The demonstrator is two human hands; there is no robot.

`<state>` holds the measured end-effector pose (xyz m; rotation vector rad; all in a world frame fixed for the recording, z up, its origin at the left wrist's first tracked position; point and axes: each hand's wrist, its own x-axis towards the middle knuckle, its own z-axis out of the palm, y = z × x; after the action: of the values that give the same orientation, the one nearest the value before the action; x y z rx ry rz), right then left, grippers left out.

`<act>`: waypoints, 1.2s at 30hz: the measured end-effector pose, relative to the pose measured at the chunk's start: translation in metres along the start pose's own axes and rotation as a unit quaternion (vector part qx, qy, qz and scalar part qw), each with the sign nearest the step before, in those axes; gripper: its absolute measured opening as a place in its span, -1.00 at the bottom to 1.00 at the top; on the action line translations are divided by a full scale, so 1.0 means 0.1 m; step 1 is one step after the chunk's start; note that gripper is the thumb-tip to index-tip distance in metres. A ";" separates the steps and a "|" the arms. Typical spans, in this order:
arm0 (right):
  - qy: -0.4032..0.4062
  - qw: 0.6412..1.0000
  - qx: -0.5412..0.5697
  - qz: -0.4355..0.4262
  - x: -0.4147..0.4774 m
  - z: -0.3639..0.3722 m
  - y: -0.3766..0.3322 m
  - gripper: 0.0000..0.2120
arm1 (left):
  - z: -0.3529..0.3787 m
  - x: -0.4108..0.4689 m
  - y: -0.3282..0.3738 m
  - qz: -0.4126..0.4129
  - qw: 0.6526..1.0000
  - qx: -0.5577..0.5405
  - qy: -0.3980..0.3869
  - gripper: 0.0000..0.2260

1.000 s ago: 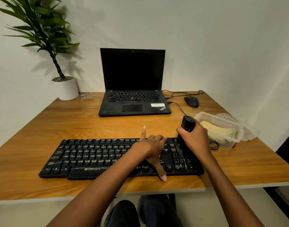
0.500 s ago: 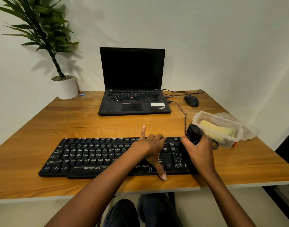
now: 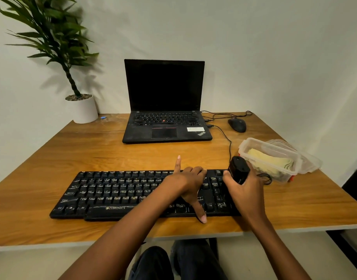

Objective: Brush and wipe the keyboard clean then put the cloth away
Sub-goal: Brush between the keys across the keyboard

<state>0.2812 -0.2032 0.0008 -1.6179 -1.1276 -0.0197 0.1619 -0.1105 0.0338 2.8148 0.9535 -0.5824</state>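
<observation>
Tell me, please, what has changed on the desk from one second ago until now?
The right hand, gripping the black brush, moved toward the right end of the keyboard, and the brush handle tilted lower, nearer the plastic container. Nothing was picked up or released. The left hand stayed pressed on the keys, steadying the keyboard. The laptop, mouse and plant pot kept their places.
</observation>
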 end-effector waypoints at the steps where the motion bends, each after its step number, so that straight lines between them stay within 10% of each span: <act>1: 0.003 1.000 0.006 0.009 -0.02 -0.01 0.02 -0.86 | 0.00 0.00 0.00 0.000 1.000 -0.002 -0.001 0.15; 36: 0.042 0.991 0.096 0.084 -0.31 -0.13 0.05 -0.91 | 0.02 0.02 -0.01 0.000 1.000 0.005 -0.007 0.16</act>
<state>0.2741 -0.2328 -0.0151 -1.5209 -0.8975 0.1264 0.1621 -0.1093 0.0316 2.8160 0.9495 -0.6065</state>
